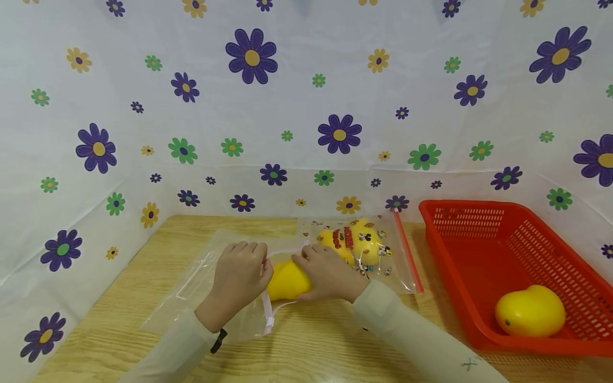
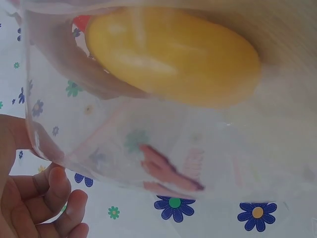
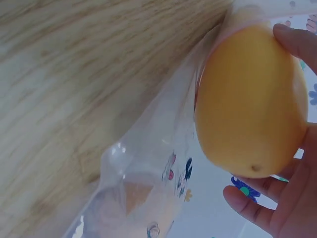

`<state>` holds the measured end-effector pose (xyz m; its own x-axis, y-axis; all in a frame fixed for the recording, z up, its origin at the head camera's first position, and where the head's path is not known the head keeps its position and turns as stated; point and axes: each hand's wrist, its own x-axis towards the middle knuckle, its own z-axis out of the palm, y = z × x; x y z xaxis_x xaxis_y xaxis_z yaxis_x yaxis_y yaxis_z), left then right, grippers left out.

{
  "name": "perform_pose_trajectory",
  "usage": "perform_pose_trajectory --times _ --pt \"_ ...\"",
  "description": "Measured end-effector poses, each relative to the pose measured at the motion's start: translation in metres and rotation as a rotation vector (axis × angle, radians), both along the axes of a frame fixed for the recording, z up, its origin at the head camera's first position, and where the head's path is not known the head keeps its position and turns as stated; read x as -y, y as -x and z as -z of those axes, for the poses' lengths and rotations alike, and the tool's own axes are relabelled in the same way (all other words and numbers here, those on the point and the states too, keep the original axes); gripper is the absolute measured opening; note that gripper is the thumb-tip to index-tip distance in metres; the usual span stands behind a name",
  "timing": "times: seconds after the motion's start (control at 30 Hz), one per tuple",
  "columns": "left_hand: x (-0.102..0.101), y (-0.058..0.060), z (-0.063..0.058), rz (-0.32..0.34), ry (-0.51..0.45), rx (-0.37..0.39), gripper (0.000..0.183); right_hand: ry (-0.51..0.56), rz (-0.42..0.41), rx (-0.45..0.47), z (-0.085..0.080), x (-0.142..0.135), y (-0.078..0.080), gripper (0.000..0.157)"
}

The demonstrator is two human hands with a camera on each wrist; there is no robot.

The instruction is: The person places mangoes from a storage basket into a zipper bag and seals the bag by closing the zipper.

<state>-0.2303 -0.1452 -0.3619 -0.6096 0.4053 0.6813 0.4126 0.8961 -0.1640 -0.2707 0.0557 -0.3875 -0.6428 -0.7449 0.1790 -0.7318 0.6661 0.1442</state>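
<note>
A yellow mango point(image 1: 289, 281) sits between my two hands at the mouth of a clear zip bag point(image 1: 191, 298). My left hand point(image 1: 239, 271) pinches the bag's edge between thumb and finger; in the left wrist view the plastic point(image 2: 119, 129) spreads in front of the mango point(image 2: 173, 54). My right hand point(image 1: 330, 274) holds the mango from its right side, with the thumb and fingers curved about it. In the right wrist view, one end of the mango point(image 3: 252, 99) lies behind the bag's rim and the other end is outside.
Behind my right hand lies a printed zip bag point(image 1: 395, 260) with a red slider edge and yellow fruit inside. To the right stands a red plastic basket point(image 1: 455, 282), holding another mango point(image 1: 530, 311). A flowered cloth point(image 1: 297, 96) hangs behind the wooden table point(image 1: 316, 346).
</note>
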Motion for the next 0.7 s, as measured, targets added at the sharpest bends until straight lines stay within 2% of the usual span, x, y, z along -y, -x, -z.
perform_pose_trajectory --times 0.27,0.47,0.7 --pt "-0.001 0.002 0.002 0.014 -0.009 -0.013 0.019 -0.016 -0.007 0.055 -0.004 -0.011 0.000 0.079" --pt "-0.002 0.001 0.002 0.015 -0.009 0.003 0.019 0.009 -0.023 0.086 -0.004 -0.012 0.000 0.074" --pt "-0.002 0.000 0.002 0.016 0.004 0.013 0.020 0.059 -0.072 0.024 0.001 -0.002 0.001 0.067"
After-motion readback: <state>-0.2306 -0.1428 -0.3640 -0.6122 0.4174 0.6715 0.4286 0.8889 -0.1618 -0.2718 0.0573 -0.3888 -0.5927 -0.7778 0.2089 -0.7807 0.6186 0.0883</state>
